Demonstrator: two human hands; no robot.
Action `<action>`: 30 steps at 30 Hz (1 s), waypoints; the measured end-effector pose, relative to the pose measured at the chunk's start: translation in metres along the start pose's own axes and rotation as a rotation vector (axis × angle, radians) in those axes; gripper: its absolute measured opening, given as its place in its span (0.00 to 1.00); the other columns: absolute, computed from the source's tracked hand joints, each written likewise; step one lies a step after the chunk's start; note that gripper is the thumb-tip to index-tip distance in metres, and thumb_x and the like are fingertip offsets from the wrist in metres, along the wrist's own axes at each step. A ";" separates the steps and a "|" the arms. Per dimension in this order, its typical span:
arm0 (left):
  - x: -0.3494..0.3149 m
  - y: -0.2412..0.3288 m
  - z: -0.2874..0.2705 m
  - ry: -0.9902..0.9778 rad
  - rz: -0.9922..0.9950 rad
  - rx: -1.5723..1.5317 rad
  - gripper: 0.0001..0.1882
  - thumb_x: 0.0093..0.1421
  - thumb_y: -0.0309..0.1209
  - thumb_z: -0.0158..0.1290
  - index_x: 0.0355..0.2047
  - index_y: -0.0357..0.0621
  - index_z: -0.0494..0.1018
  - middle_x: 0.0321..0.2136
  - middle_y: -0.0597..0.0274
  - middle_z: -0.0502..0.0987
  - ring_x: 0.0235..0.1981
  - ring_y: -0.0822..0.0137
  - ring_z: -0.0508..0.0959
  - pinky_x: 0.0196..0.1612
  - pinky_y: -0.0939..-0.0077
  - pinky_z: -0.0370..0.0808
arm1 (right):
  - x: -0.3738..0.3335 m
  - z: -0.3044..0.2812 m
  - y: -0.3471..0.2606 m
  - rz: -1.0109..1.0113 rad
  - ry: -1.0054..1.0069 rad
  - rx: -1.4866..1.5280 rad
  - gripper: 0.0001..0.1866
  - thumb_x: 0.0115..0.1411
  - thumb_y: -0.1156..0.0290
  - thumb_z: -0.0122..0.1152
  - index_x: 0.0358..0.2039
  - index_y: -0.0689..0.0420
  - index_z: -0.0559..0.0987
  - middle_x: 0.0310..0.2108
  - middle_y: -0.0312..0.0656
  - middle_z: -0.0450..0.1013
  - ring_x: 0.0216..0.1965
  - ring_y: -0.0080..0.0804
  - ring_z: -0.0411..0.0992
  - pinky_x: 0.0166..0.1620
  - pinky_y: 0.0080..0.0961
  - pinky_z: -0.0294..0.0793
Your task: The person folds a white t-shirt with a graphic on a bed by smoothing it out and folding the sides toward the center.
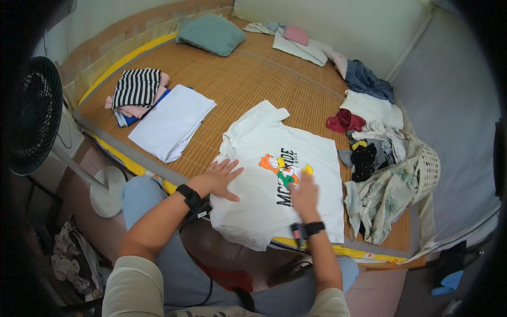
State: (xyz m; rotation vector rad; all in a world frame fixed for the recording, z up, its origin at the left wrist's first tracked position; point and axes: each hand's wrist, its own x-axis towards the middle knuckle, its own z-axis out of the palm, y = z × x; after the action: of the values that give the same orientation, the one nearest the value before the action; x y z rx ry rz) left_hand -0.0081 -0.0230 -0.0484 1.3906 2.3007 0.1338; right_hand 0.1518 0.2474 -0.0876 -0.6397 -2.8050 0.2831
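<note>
A white T-shirt (245, 140) with a cartoon duck print in orange and green lies spread out in front of me, its collar toward the left. Part of it hangs over the near edge of the bed mat. My left hand (217, 180) rests flat near the collar, fingers spread. Over the lower part of the print is my right hand (304, 196), slightly blurred, its fingers stretched forward across the fabric. Neither hand grips the cloth.
Beyond the shirt, on the bamboo mat (237, 79), lie folded white cloth (171, 121), a striped folded garment (136, 89) and a green pillow (211, 35). A tipped laundry basket (429, 171) spills clothes at right. A fan (37, 113) stands left.
</note>
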 end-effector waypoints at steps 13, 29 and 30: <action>-0.014 -0.051 -0.028 0.064 -0.209 0.200 0.61 0.32 0.58 0.64 0.65 0.58 0.47 0.66 0.58 0.43 0.67 0.53 0.39 0.61 0.36 0.31 | -0.002 -0.008 -0.015 -0.255 -0.052 0.174 0.33 0.60 0.53 0.47 0.61 0.58 0.57 0.63 0.51 0.51 0.64 0.49 0.50 0.60 0.52 0.49; 0.043 0.010 0.033 0.555 0.009 0.028 0.40 0.55 0.54 0.48 0.58 0.35 0.57 0.57 0.43 0.61 0.60 0.49 0.58 0.62 0.58 0.52 | 0.000 0.007 0.026 -0.093 0.017 -0.019 0.32 0.60 0.55 0.46 0.59 0.62 0.59 0.62 0.53 0.53 0.63 0.48 0.50 0.61 0.50 0.47; 0.037 -0.013 0.028 0.645 -0.118 -0.016 0.38 0.56 0.51 0.48 0.57 0.33 0.57 0.59 0.41 0.57 0.62 0.48 0.55 0.62 0.57 0.51 | 0.000 0.004 0.048 -0.005 0.072 -0.069 0.32 0.60 0.55 0.46 0.59 0.63 0.60 0.61 0.53 0.54 0.63 0.48 0.50 0.61 0.50 0.47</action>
State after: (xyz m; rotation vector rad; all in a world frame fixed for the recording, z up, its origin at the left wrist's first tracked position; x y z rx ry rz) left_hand -0.0212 -0.0010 -0.0898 1.3319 2.8758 0.6443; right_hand 0.1697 0.2899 -0.1025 -0.6449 -2.7571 0.1595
